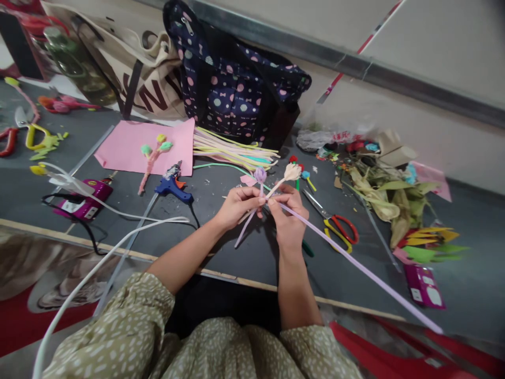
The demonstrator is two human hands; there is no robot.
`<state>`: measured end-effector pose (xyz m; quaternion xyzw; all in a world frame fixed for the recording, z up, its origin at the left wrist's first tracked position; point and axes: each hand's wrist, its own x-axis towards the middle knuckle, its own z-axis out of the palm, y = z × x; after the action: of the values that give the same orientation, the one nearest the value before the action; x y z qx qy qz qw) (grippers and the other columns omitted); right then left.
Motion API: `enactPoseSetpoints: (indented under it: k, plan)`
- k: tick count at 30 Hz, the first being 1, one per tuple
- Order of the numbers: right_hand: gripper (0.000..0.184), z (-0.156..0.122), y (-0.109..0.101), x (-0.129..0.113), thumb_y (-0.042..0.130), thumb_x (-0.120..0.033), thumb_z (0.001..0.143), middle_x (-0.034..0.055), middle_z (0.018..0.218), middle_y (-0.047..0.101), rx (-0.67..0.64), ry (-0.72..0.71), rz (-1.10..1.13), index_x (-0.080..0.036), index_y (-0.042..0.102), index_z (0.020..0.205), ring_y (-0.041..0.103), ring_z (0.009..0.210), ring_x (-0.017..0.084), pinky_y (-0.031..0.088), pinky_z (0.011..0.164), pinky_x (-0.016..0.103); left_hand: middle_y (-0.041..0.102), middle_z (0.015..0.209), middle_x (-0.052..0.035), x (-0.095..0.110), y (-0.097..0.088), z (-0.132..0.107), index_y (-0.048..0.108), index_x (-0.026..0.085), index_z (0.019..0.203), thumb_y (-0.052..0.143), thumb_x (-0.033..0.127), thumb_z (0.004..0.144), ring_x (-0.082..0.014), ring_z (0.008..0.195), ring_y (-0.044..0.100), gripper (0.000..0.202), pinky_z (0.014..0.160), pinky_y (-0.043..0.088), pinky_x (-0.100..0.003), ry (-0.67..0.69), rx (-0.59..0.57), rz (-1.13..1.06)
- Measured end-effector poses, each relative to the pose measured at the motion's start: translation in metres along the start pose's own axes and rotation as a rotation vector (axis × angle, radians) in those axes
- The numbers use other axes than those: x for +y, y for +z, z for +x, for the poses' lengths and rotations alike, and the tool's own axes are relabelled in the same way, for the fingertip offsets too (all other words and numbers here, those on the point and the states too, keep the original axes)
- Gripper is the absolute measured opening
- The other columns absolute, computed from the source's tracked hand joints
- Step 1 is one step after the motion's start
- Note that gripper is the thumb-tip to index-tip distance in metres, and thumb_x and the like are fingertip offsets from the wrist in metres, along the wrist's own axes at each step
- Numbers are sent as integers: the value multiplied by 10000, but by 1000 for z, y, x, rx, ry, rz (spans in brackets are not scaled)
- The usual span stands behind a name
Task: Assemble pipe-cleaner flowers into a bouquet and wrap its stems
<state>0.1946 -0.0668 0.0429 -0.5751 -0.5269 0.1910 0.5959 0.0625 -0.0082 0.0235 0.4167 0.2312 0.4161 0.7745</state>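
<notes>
My left hand (238,205) is closed in a pinch on the stems of two small paper flowers, a purple one (260,175) and a peach one (292,171), held upright over the dark grey table (221,247). My right hand (289,218) is closed beside it, gripping a long lilac pipe-cleaner stem (355,263) that runs off to the lower right. The two hands touch at the stems. A second lilac stem end slants down-left below my left hand.
A blue glue gun (172,185) lies left of my hands, red-and-yellow scissors (335,223) right. A pink sheet (130,145) with a flower sprig, a bundle of pale stems (232,150), a dotted bag (232,79), dried husks (379,195) and a magenta device (84,199) with cables surround them.
</notes>
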Motion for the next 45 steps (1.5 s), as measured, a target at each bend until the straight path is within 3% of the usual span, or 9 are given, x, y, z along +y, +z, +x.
enactPoseSetpoints:
  k: [2, 8, 15, 20, 26, 33, 40, 45]
  plan:
    - [63, 1, -2, -1, 679, -239, 808, 42, 1078, 667, -37, 4, 23, -230, 675, 746, 608, 1110, 224, 440, 991, 391, 610, 626, 7, -1, -2, 0, 661, 113, 764, 825, 356, 665, -90, 516, 593, 309, 532, 538, -224, -35, -26, -22]
    - [70, 1, -1, 1, 692, -238, 784, 3, 835, 679, -95, 123, 274, -227, 654, 726, 639, 768, 163, 501, 718, 306, 601, 632, 4, -2, -6, 2, 661, 106, 764, 834, 383, 659, -88, 529, 583, 344, 542, 556, -238, -95, -114, -73]
    - [128, 4, -3, 10, 744, -225, 704, -27, 694, 608, -199, 397, 522, -193, 638, 641, 475, 540, 84, 354, 498, 228, 614, 615, -5, -2, -11, 1, 644, 95, 765, 804, 391, 705, -99, 522, 607, 342, 529, 531, -220, -116, -185, -13]
    - [121, 5, -3, 12, 738, -226, 707, -39, 656, 592, -155, 414, 505, -192, 635, 652, 442, 528, 78, 334, 512, 225, 594, 626, 11, -2, -6, 2, 635, 103, 788, 818, 391, 682, -85, 525, 572, 358, 510, 530, -220, -105, -139, -15]
    - [101, 3, 1, 12, 700, -245, 762, -30, 723, 626, 8, 246, 265, -196, 638, 699, 518, 623, 107, 397, 602, 244, 653, 800, -13, -3, -2, 3, 656, 122, 902, 833, 373, 660, -85, 638, 598, 391, 563, 519, -193, 101, 24, 131]
    - [76, 0, 3, 4, 671, -230, 786, -7, 775, 644, 0, 97, 57, -197, 660, 718, 573, 702, 137, 443, 666, 271, 613, 687, 1, -6, -6, 5, 678, 106, 810, 821, 369, 677, -83, 592, 575, 328, 570, 535, -220, -66, -23, 48]
    - [104, 1, 3, 9, 694, -250, 752, -36, 638, 580, -101, 320, 288, -195, 639, 683, 470, 551, 99, 386, 550, 246, 651, 700, -16, -5, -6, 4, 704, 107, 755, 838, 331, 658, -85, 611, 590, 278, 585, 509, -204, -40, -11, 31]
    - [57, 5, -5, 9, 719, -202, 696, -38, 592, 581, -241, 449, 470, -195, 678, 658, 461, 516, 88, 356, 502, 232, 653, 663, -18, 1, -7, 2, 710, 99, 738, 853, 329, 636, -83, 600, 585, 289, 593, 488, -196, -60, -81, 60]
